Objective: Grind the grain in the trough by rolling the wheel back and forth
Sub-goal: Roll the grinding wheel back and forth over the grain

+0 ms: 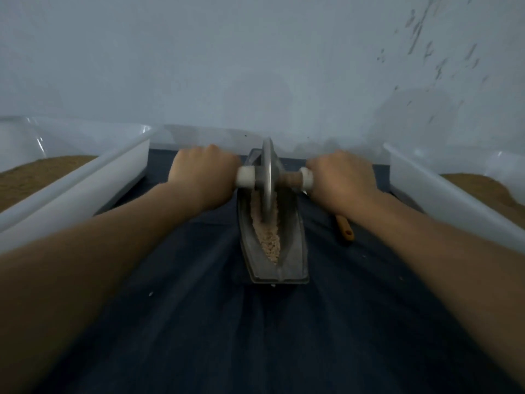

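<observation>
Left hand (203, 172): closed into a fist round the left end of the axle (289, 180), knuckles up, just beside the white collar (245, 176).
Right hand (341, 174): likewise wrapped tight round the right end of the axle, arm stretched forward.
Wheel (267, 177): a grey metal disc standing upright on its edge in the far half of the trough, its rim down in the grain.
Trough (247, 237): a narrow, boat-shaped metal channel lying lengthwise away from the person, on the cloth between the two arms.
Grain (268, 240): a pale, coarse strip along the bottom of the trough, from the wheel towards the near tip.
Cloth (199, 308): dark blue, creased, spread under everything.
Tubs: a white one on the left (85, 177) and one on the right (440, 194), each holding brown powder.
Orange-brown stick (345, 230): lies on the cloth beside the right wrist.
Wall (255, 66): pale, scuffed on the right.
</observation>
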